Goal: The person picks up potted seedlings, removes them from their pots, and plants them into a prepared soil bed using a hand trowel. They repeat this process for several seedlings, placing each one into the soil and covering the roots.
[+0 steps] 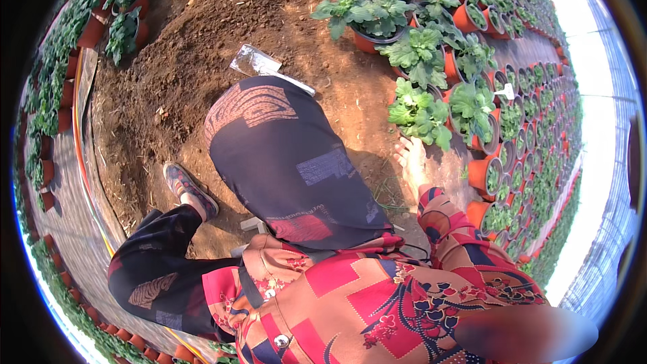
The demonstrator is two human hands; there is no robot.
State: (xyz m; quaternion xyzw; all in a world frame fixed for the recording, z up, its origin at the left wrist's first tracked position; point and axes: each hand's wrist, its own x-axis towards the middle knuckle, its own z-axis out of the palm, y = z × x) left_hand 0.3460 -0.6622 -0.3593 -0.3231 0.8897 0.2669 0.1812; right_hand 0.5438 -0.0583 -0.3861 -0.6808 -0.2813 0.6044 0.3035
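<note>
My right hand point(413, 161) is low over the ground on the right, palm partly turned up, with its fingers apart and nothing seen in them. Its fingertips are right beside the lower leaves of a potted leafy plant point(417, 114); whether they touch the leaves or the pot is hard to tell. My left hand is out of view. Before me, beyond my bent knee, a flat metal scoop point(255, 60) with a pale handle point(299, 84) lies on a bed of loose brown soil point(202, 50). My knee covers part of the handle's surroundings.
Orange pots with plants point(485, 177) stand in dense rows on the right. More potted plants point(124, 33) line the left, beside a hose point(78, 131) on ground sheeting point(65, 242). Part of a low stool point(251, 224) shows beneath me. A white plant tag point(507, 92) stands among the pots.
</note>
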